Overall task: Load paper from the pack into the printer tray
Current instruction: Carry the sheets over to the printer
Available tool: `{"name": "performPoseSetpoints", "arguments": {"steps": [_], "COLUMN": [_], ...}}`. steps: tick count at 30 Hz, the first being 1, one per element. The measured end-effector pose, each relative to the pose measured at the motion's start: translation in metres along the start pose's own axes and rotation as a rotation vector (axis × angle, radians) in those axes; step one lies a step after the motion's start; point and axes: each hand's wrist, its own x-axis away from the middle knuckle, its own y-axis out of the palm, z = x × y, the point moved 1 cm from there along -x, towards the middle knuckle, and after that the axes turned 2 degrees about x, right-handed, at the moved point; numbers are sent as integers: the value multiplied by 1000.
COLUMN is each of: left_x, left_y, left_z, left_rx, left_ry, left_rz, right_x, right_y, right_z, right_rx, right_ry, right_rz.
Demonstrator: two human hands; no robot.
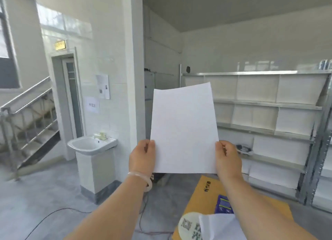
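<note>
Both hands hold a white sheet of paper [184,128] upright in front of the camera, at about the middle of the scene. The left hand [142,157] grips the sheet's lower left edge, thumb on the near face and fingers curled closed behind it. The right hand [227,158] pinches the lower right edge the same way, fingers folded shut around the paper. Whether it is one sheet or a thin stack, I cannot tell. The paper is smooth and blank, with its top edge bowing slightly. A pale, glossy bangle [142,179] circles the left wrist.

Near and low on the right lies a yellow-orange table [201,194] with dark printed characters on it. On it sit a blue packet [223,204], partly hidden by the right forearm, and the opened paper pack [206,225] with its white wrapper folded back.

Left of the paper, a white basin [91,144] stands on a tiled pedestal against a white tiled pillar. Far left is a staircase with a metal railing [27,103]. On the right, metal shelves [269,103] with white dividers run along the wall. A thin dark cable [59,211] trails across the grey floor.
</note>
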Motion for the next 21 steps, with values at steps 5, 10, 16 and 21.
{"name": "performPoseSetpoints", "arguments": {"steps": [5, 10, 16, 21], "left_x": [-4, 11, 57, 123], "left_y": [-42, -103, -220, -333], "left_z": [0, -11, -28, -35], "left_rx": [-3, -90, -219, -327], "left_ry": [-6, -37, -113, -177], "left_rz": [168, 378, 672, 900], "right_x": [-1, 23, 104, 207], "right_y": [42, 96, 185, 243], "right_z": [-20, -43, -86, -147], "right_rx": [-108, -199, -268, -374], "right_ry": [-38, -99, -135, -181], "right_rz": [-127, -296, -608, -852]}}
